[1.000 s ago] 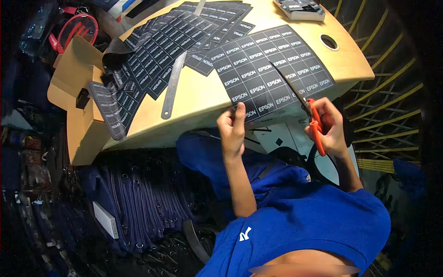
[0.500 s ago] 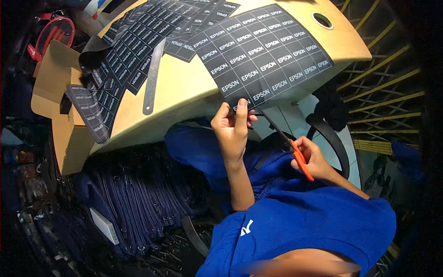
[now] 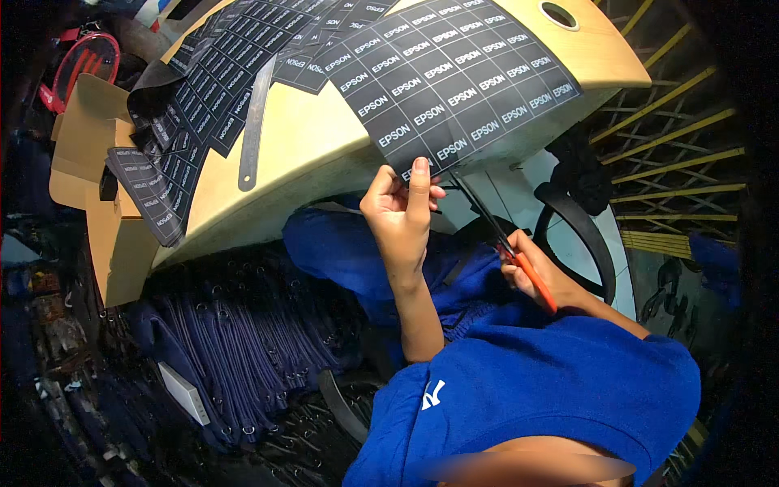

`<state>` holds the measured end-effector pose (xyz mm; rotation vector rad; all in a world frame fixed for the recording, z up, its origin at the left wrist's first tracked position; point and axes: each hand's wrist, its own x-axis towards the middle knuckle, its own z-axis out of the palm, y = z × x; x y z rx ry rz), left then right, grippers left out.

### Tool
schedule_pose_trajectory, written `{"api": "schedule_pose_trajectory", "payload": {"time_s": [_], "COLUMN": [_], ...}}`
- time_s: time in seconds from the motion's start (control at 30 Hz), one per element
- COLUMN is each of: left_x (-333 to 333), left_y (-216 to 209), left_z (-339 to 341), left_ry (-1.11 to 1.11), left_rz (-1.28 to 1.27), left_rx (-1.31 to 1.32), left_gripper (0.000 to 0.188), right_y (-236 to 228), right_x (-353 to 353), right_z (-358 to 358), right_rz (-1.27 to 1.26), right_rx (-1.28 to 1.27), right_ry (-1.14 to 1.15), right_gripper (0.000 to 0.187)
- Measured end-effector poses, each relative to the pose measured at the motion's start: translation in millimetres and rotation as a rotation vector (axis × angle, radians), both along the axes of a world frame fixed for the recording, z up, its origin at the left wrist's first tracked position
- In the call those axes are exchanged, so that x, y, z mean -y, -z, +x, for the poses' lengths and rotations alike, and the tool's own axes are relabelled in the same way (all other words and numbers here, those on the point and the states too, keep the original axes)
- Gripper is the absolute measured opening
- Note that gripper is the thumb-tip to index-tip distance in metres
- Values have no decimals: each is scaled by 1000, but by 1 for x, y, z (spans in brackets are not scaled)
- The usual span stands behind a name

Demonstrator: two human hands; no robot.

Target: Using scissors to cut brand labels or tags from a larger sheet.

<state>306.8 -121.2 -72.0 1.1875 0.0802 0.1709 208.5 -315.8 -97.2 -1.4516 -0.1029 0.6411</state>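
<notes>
A large black sheet [image 3: 445, 118], printed with a grid of white lettering, lies partly on the table and overhangs its near edge. Its near corner is pinched in my left hand [image 3: 399, 207], thumb on top and fingers beneath. My right hand [image 3: 537, 274] is closed round the orange handle of a pair of scissors [image 3: 539, 284]. The dark blades [image 3: 480, 209] point up and left, their tips at the sheet's near edge just right of my left fingers. Whether the tips are into the sheet, I cannot tell.
A steel ruler [image 3: 256, 122] lies on the pale wooden table [image 3: 219, 199], beside more printed black sheets [image 3: 235, 61]. An open cardboard box [image 3: 122, 243] stands at the left. Dark blue straps [image 3: 235, 349] with metal rings hang below. A black curved chair part [image 3: 580, 235] is at the right.
The sheet and my left hand appear slightly higher and further left, as does the tabletop. The scissors have turned a little in my right hand and their blades now look parted.
</notes>
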Motion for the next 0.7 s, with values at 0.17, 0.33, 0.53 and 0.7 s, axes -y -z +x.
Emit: {"api": "schedule_pose_trajectory", "payload": {"time_s": [0.17,0.33,0.53,0.7], "left_x": [-1,-1,0,1], "left_y": [-2,-3,-4,-2], "left_z": [-3,-6,-8,-8], "left_ry": [26,47,95,112], "left_rz": [26,64,112,81], "left_rx": [-2,-18,-19,-11], "left_gripper": [15,13,12,14], "right_y": [5,4,9,4], "right_x": [-8,-18,-20,-24], "right_z": [6,20,28,30], "right_rz": [-21,23,24,86], "right_rx": [63,79,121,95], "right_ry": [-28,14,10,4], "right_gripper": [35,36,37,38]}}
